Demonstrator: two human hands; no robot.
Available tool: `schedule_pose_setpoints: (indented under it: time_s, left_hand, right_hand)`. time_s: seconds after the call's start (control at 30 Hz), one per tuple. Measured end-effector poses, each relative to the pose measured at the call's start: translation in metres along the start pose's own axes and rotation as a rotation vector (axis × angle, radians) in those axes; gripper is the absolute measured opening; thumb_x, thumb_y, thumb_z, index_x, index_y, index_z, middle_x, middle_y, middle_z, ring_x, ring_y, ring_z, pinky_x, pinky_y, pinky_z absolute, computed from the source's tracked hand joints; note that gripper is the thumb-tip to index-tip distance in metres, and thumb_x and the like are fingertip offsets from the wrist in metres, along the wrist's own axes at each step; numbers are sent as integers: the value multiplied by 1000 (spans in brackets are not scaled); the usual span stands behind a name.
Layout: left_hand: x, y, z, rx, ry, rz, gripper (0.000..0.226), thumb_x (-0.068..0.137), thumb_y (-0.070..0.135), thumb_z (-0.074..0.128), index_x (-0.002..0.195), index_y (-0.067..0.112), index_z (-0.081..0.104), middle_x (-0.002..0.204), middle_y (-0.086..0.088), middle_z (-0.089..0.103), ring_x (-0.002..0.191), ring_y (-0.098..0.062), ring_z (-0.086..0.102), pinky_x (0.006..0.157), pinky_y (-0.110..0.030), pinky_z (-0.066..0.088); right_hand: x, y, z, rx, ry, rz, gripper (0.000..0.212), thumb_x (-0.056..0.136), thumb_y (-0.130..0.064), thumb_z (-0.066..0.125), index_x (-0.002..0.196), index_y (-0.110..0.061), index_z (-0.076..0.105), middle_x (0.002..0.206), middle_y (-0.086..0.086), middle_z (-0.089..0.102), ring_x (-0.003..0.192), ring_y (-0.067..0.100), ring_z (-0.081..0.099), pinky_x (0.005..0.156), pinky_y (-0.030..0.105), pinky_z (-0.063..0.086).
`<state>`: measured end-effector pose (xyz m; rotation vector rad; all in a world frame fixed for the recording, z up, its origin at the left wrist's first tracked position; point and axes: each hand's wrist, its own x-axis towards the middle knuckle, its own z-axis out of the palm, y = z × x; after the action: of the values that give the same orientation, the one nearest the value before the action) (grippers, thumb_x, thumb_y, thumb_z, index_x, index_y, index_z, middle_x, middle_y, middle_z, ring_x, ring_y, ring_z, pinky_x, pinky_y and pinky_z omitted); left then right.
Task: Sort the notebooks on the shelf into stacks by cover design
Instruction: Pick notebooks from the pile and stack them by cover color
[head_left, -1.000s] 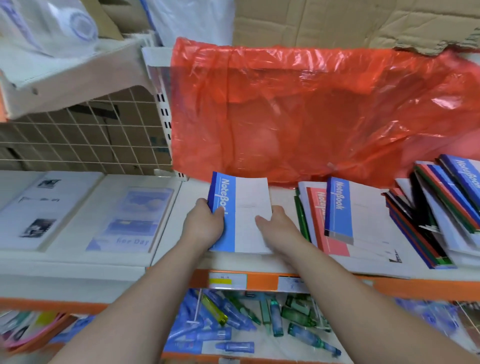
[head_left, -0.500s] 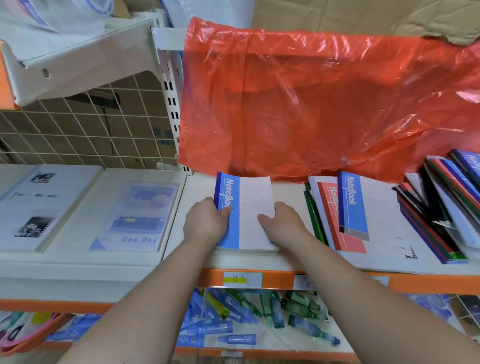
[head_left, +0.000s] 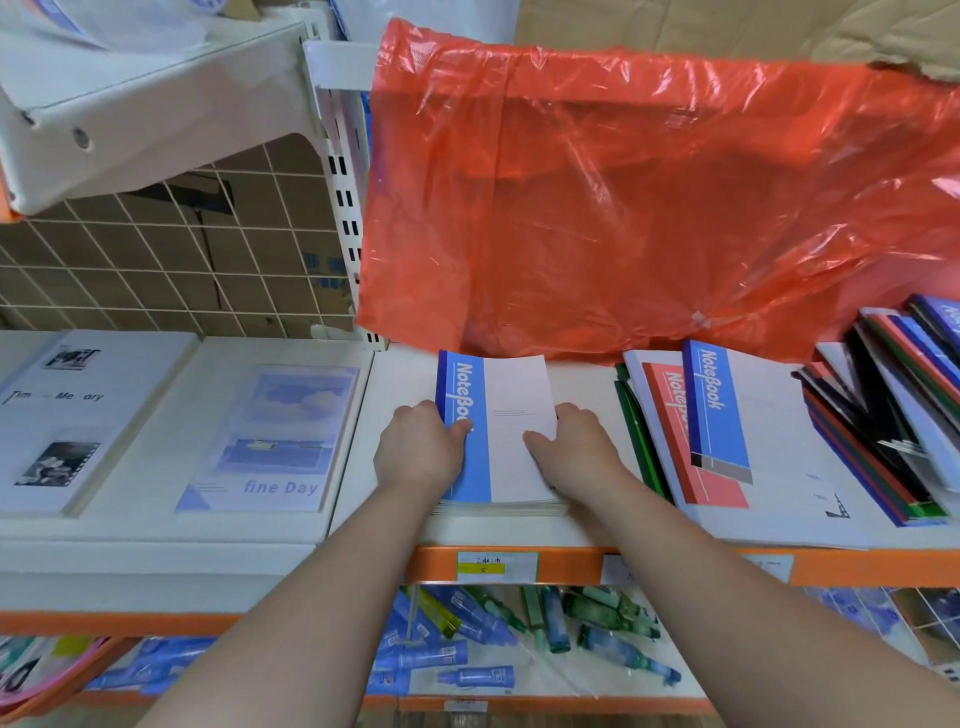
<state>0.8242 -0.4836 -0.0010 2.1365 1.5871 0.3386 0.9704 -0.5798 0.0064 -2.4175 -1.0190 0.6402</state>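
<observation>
A stack of blue-and-white "NoteBook" notebooks (head_left: 506, 415) lies on the white shelf (head_left: 395, 374) in the middle. My left hand (head_left: 421, 452) grips the stack's left edge, thumb on the blue band. At the right edge my right hand (head_left: 576, 447) holds the stack with its thumb on the white cover. To the right sits a mixed pile: a blue-banded notebook (head_left: 719, 410) on a red-banded one (head_left: 675, 441), with green edges (head_left: 641, 441) beneath. Farther right, a jumbled heap of notebooks (head_left: 893, 415) leans in red, blue, green and black.
A red plastic bag (head_left: 649, 208) hangs over the back of the shelf. On the left lie a "fine Day" book (head_left: 270, 441) and a "Time Memory" book (head_left: 62, 415). Below the orange shelf lip (head_left: 519, 564), bottles (head_left: 519, 634) fill the lower shelf.
Both hands stay on the blue notebook stack in the same grip. The stack sits squarer on the shelf; the head camera has tilted and shifted a little.
</observation>
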Motion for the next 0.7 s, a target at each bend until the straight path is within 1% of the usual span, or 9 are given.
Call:
schedule_pose_setpoints:
  time_s: [0.07,0.2,0.33,0.4,0.6,0.7]
  left_hand:
    - [1,-1,1,-7,-3,-1,40,92,50,58,103,12,61,106,-10,63,94,-32,62,70,-36,48]
    - [3,-1,2,-15,-14,-4,38,92,51,58,100,14,61,105,-9,63,90,-29,62,66,-33,44]
    - [2,-3,2,-24,-27,-14,38,92,51,57,99,14,60,105,-8,63,89,-28,62,67,-33,47]
    - [2,-3,2,-20,-31,-17,38,92,51,57,99,14,60,105,-8,63,89,-28,61,66,-32,45]
    - [1,-2,2,-19,-45,-21,39,93,52,56,101,14,61,107,-9,63,86,-26,59,66,-32,43]
    - [0,-2,3,-21,-52,-23,41,92,53,56,103,14,62,108,-8,63,88,-25,61,65,-32,46]
  right_hand:
    - [0,-1,1,4,7,-6,44,93,-41,53,125,-11,50,123,10,48,101,27,57,89,40,50]
    - [0,0,1,-7,10,0,43,93,-41,53,124,-12,49,123,10,44,99,29,57,88,38,49]
    - [0,2,2,-1,9,-4,42,93,-41,53,123,-12,50,123,9,42,98,28,58,88,38,49]
    - [1,3,2,10,4,-3,42,92,-42,53,123,-13,51,123,8,41,98,28,58,89,39,50]
    - [3,6,3,15,-4,-3,43,93,-43,52,124,-14,52,124,9,43,106,28,55,92,41,48]
    - [3,6,3,16,-10,3,42,94,-42,52,124,-13,52,124,10,44,108,28,54,92,40,48]
